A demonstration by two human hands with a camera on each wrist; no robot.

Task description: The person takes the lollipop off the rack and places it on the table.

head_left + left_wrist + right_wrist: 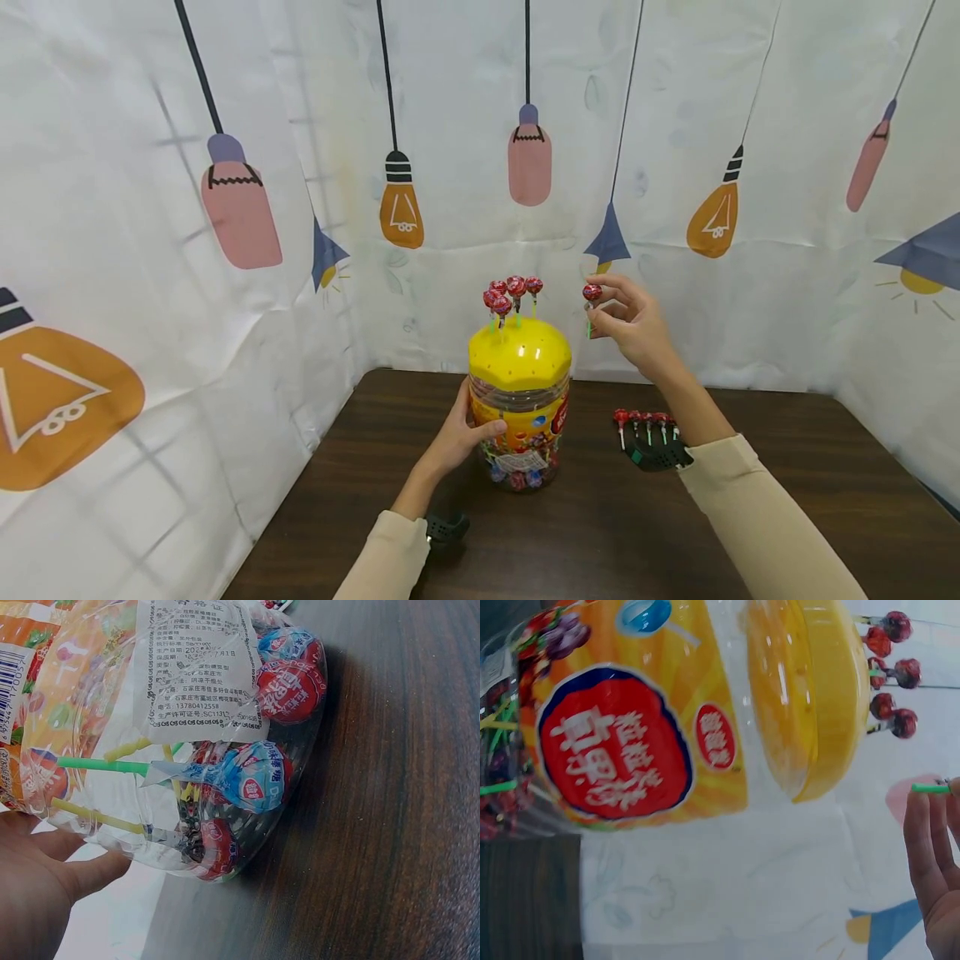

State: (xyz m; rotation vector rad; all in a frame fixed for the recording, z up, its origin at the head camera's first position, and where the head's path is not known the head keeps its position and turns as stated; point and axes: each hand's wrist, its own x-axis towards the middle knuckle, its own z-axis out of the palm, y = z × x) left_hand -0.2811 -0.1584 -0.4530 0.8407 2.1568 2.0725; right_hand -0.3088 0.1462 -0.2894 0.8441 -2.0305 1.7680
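A clear plastic candy jar point(525, 450) with a domed yellow lid point(517, 354) stands upright on the table. Several red-wrapped lollipops point(516, 286) stick up from the lid, their sticks in its small holes. My left hand point(461, 433) holds the jar by its left side, thumb across the front label. Right of the lid and raised above the table, my right hand point(626, 321) pinches a red lollipop point(592, 292) with a green stick, candy end up. In the left wrist view, blue and red lollipops point(255, 780) show through the jar wall behind a white printed label point(199, 671).
A row of several red lollipops point(645, 418) lies on the dark wooden table point(600, 533) right of the jar, partly hidden by the right wrist's black band point(660, 455). White cloth point(465, 83) printed with lamps hangs behind and at the sides.
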